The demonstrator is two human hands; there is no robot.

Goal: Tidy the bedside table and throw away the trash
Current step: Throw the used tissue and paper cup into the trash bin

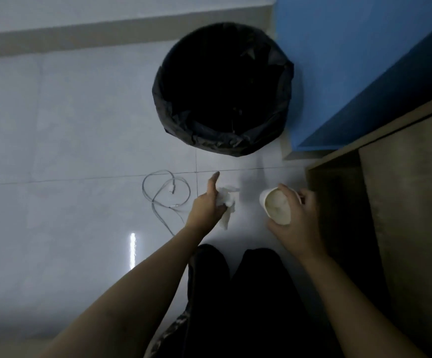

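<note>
Near the black bin (222, 89), left hand (207, 205) grips crumpled tissue (226, 202), right hand (297, 218) holds a paper cup (276, 205)

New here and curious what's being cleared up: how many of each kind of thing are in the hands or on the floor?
crumpled tissue: 1, held in the left hand
paper cup: 1, held in the right hand
black-lined bin: 1, on the floor
white cable: 1, loose on the floor
Total: 4
</note>
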